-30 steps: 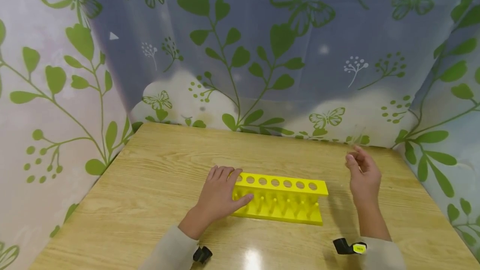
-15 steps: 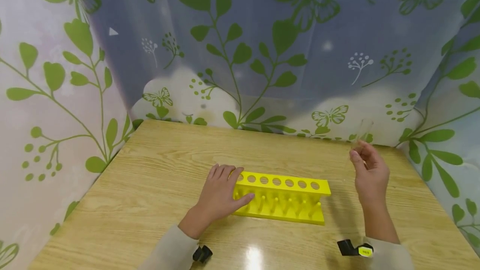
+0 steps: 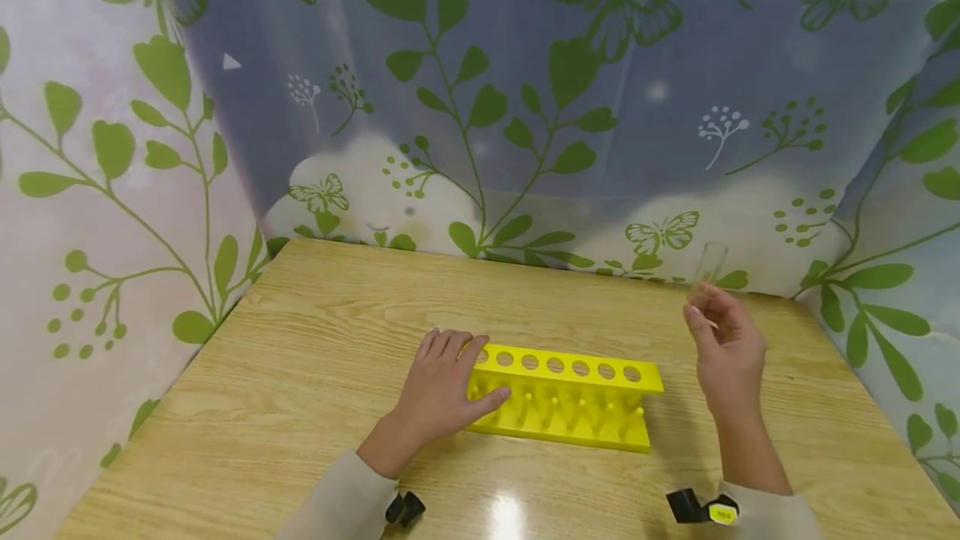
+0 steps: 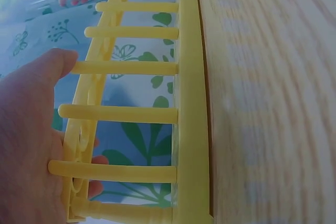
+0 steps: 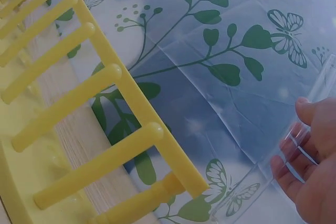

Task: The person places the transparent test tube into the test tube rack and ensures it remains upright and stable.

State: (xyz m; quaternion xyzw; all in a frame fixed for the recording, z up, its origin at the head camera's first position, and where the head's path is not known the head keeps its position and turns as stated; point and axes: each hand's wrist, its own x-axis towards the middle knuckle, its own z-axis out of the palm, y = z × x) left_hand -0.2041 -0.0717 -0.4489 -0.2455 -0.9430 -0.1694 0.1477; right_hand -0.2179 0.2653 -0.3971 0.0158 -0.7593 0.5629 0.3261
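Observation:
A yellow test tube rack (image 3: pixel 566 437) lies across the middle of the table, with a row of round holes on top and pegs below. My left hand (image 3: pixel 442 397) grips its left end; in the left wrist view the thumb (image 4: pixel 60 64) is in front of the holed strip and fingertips show behind it. To the right of the rack, my right hand (image 3: pixel 729 361) pinches a clear glass test tube (image 3: pixel 712 258) between thumb and fingers, raised above the table. In the right wrist view the test tube (image 5: pixel 321 82) slants past the fingers, its lower part (image 5: pixel 247 190) extending below them.
The wood-grain table (image 3: pixel 337 298) ends at a leaf-and-butterfly patterned curtain (image 3: pixel 495 107) behind and on both sides. Black wrist cameras (image 3: pixel 405 509) sit on both wrists at the sleeves. A bright reflection glows near the table's front.
The right hand drifted slightly right and up with the test tube, then back left; the tube now stands more upright. The left hand and the rack have stayed in place.

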